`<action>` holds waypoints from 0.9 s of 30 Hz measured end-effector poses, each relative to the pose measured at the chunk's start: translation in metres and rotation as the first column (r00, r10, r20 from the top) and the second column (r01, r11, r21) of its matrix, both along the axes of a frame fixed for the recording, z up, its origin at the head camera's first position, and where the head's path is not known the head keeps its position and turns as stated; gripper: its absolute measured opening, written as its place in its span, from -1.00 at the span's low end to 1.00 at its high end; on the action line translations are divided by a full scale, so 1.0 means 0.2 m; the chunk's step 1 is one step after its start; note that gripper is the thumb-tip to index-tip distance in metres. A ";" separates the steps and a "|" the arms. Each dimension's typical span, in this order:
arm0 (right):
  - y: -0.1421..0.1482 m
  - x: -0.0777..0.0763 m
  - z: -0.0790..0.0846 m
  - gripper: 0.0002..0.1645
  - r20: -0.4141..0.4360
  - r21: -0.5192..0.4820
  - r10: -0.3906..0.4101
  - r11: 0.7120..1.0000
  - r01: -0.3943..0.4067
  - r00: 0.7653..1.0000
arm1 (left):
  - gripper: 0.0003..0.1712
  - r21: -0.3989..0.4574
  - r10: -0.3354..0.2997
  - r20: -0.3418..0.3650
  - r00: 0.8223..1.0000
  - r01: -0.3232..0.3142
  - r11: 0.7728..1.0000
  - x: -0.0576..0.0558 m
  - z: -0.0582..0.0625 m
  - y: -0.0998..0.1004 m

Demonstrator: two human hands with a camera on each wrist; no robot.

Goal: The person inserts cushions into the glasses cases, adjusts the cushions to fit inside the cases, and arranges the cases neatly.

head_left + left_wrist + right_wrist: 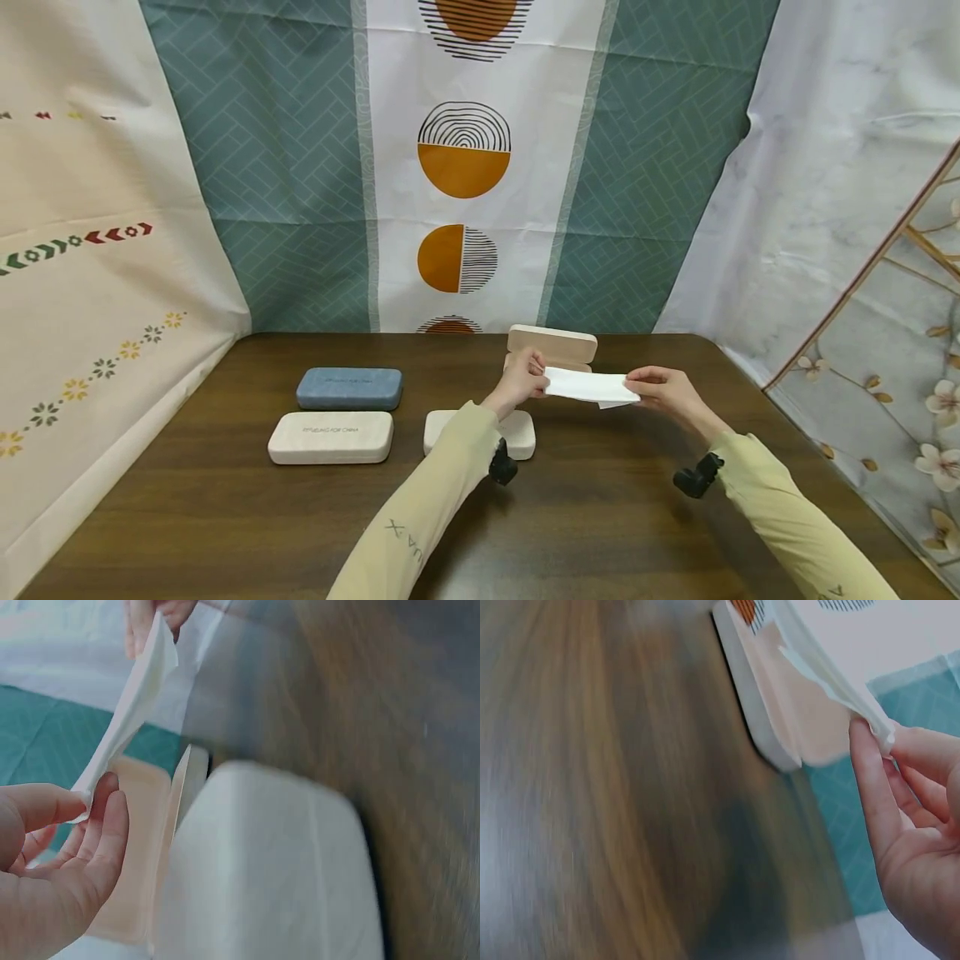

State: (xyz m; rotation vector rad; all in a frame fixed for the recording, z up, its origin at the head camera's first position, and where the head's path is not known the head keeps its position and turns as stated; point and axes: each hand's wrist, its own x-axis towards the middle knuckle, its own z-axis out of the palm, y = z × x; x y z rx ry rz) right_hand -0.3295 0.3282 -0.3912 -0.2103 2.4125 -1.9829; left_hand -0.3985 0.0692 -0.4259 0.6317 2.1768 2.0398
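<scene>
Between both hands a folded white sheet, soft like tissue or cloth, is stretched out above the table. My left hand pinches its left end between thumb and fingers. At the opposite end, my right hand pinches a corner, and a small flap hangs below. Just behind the sheet stands an open glasses case, white outside with a pale peach lining; the sheet and left hand partly cover its base. Below the left forearm lies a closed white glasses case, partly hidden by the sleeve in the head view.
On the left of the brown table are a closed blue glasses case and, in front of it, another closed white one. Patterned curtains hang along the back and sides.
</scene>
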 end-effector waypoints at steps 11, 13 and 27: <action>-0.16 -0.06 0.00 -0.53 -0.032 -0.056 0.012 0.998 -0.014 0.999 | -0.85 -0.167 0.049 0.016 0.999 -0.046 0.985 0.06 0.17 -0.17; -0.19 -0.08 0.00 -0.53 -0.046 -0.056 -0.002 0.998 -0.001 0.999 | -0.86 -0.181 0.078 0.017 0.997 -0.073 0.981 0.05 0.18 -0.18; -0.30 -0.20 -0.05 -0.56 -0.089 -0.077 -0.125 0.990 0.118 0.988 | -0.68 -0.312 0.149 -0.054 0.987 -0.159 0.937 -0.05 0.24 -0.22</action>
